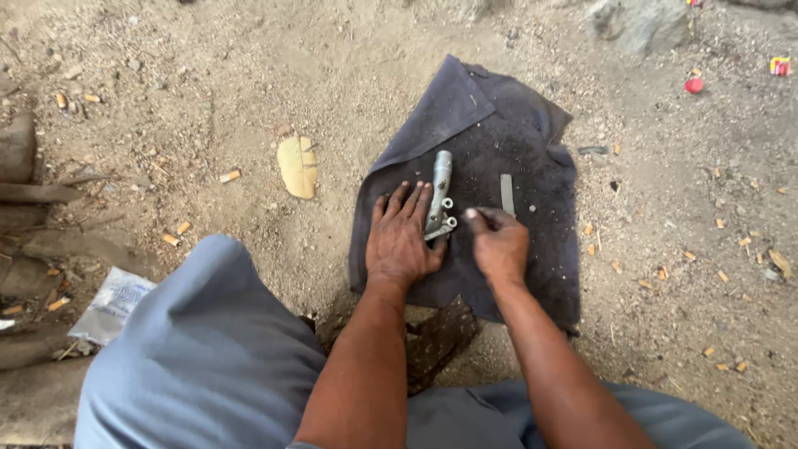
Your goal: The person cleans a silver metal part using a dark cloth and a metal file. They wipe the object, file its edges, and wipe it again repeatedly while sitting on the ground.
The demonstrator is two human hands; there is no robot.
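On the bare dirt ground at the far left lie some dark wood pieces (21, 195) and a crumpled plastic wrapper (110, 303), with a yellow leaf (298, 166) further in; the person's grey-trousered knee (199, 349) fills the lower left. A dark cloth (490, 166) is spread on the ground in the middle, its upper left corner folded over.

The left hand (401, 237) lies flat, fingers spread and pressed down on the cloth near its left edge, the fingertips resting against the side of a grey metal part (439, 195), a tube-like piece with small rings at its lower end. It pins the part rather than wraps it. The part sits near the middle of the cloth, pointing toward the far edge.

The right hand (497, 243) is curled narrow, thumb and forefinger pinched together just beside the ringed end; whether something small sits between them cannot be told. Right of it a flat metal strip (507, 194) lies loose on the cloth, apart from both hands.

To do this well, I judge that the left palm should keep the part from rolling while the right fingertips work at the rings, staying over the cloth so anything small that drops lands there and not in the dirt. A red cap (694, 85) lies far off at the upper right.
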